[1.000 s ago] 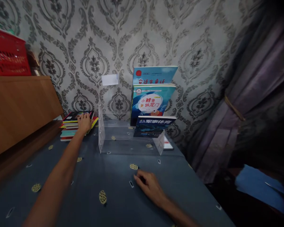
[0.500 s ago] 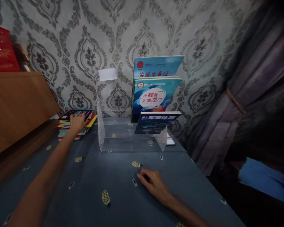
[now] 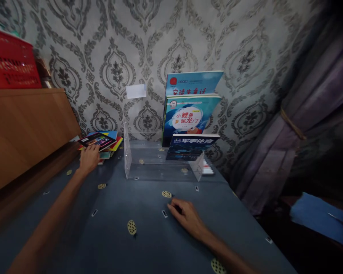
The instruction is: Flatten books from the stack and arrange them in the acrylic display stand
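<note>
My left hand [image 3: 89,159] reaches out to the stack of books [image 3: 107,146] at the far left of the table and grips the front edge of the top book, a dark one [image 3: 97,140], which is tilted up off the stack. My right hand [image 3: 185,217] rests on the blue patterned tablecloth [image 3: 125,205], fingers loosely curled, holding nothing. A clear acrylic book stand [image 3: 160,163] sits between the stack and the wall. It holds three upright books on its right side: a dark blue one [image 3: 192,146] in front, a fish picture book [image 3: 188,118] behind it, and a taller blue one [image 3: 193,82] at the back.
A wooden cabinet [image 3: 23,129] stands to the left with a red crate [image 3: 11,64] on top. Patterned wallpaper with a white card [image 3: 136,91] backs the table. A dark curtain [image 3: 303,114] hangs on the right, and a blue object [image 3: 320,217] lies below it.
My left hand has drawn back toward me from on top of the stack, pulling the top dark book forward and lifting its edge. My right hand has barely moved.
</note>
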### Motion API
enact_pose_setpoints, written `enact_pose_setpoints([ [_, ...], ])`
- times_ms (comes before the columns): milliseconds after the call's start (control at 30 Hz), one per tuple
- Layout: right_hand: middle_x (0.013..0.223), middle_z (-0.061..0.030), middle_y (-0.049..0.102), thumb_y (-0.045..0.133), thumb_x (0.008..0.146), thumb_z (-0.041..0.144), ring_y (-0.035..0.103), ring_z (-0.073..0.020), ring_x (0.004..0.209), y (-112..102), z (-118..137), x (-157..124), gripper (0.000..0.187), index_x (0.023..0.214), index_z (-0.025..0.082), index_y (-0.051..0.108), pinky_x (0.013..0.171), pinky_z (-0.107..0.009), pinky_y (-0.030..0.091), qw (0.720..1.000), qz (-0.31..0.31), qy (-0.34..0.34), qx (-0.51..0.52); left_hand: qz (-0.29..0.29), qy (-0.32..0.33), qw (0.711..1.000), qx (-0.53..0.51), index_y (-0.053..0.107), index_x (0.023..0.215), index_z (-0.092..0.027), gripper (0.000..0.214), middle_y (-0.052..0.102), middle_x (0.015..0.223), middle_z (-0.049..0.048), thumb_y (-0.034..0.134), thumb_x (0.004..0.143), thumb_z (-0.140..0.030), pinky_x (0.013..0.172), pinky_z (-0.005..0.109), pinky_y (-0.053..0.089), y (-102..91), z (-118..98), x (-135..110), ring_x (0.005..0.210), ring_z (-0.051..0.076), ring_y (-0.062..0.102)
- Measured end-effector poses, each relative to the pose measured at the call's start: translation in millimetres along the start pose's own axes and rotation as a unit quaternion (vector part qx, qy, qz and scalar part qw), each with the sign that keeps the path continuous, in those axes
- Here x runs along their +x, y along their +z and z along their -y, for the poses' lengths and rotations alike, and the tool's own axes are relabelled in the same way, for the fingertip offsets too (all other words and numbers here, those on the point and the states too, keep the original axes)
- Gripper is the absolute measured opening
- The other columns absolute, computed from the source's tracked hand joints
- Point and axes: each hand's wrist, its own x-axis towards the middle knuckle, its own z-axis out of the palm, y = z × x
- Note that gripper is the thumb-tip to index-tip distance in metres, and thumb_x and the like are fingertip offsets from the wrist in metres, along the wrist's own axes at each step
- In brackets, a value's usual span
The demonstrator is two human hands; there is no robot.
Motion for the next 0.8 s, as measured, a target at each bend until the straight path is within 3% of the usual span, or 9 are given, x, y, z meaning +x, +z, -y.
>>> enact_pose_setpoints([
  [133,0.059,0.0017,0.050,0.043,0.092,0.045,0.046,-0.0150,0.058,-1.0,1.4,-0.6,0.038,0.062,0.022,0.042,0.057,-0.027,0.032,1.000,-0.002,-0.006,-0.005,0.006,-0.028,0.999,0.041,0.057,0.124,-0.010,0.042,0.063,0.126,0.0233,0.037,0.088,-0.014,0.099,0.056,0.037,-4.1,-2.3,-12.4,0.116,0.038,0.055],
  [267,0.059,0.0015,0.049,0.043,0.092,0.043,0.046,-0.0149,0.058,-0.6,0.6,-0.7,0.037,0.062,0.022,0.041,0.057,-0.028,0.032,1.000,-0.002,-0.013,-0.005,0.007,-0.043,0.996,0.072,0.048,0.137,-0.003,0.052,0.058,0.128,0.0300,0.040,0.088,-0.015,0.099,0.064,0.035,-3.4,-15.9,-8.2,0.118,0.043,0.052],
  [433,0.060,0.0022,0.047,0.041,0.092,0.043,0.045,-0.0140,0.058,2.4,-3.2,0.0,0.035,0.064,0.022,0.041,0.058,-0.028,0.030,1.000,-0.002,-0.018,-0.012,0.023,-0.056,0.996,0.063,0.036,0.149,-0.002,0.062,0.048,0.141,0.0340,0.042,0.089,-0.016,0.095,0.060,0.042,6.9,-28.8,-2.5,0.128,0.047,0.046],
  [633,0.060,0.0024,0.048,0.044,0.092,0.041,0.044,-0.0131,0.057,2.4,-6.0,0.3,0.035,0.063,0.021,0.042,0.058,-0.026,0.031,0.999,-0.006,-0.035,-0.011,0.036,-0.047,0.996,0.070,0.039,0.148,-0.007,0.058,0.042,0.148,0.0285,0.042,0.090,-0.015,0.097,0.056,0.045,17.1,-20.3,-25.3,0.135,0.044,0.040],
  [800,0.060,0.0020,0.049,0.044,0.092,0.039,0.045,-0.0137,0.057,0.8,-4.0,-0.5,0.034,0.063,0.021,0.042,0.058,-0.027,0.031,0.999,-0.008,-0.047,-0.006,0.060,-0.017,0.995,0.083,0.037,0.151,-0.011,0.068,0.041,0.151,0.0246,0.049,0.084,-0.011,0.102,0.056,0.044,19.6,-10.6,-54.6,0.138,0.040,0.038],
])
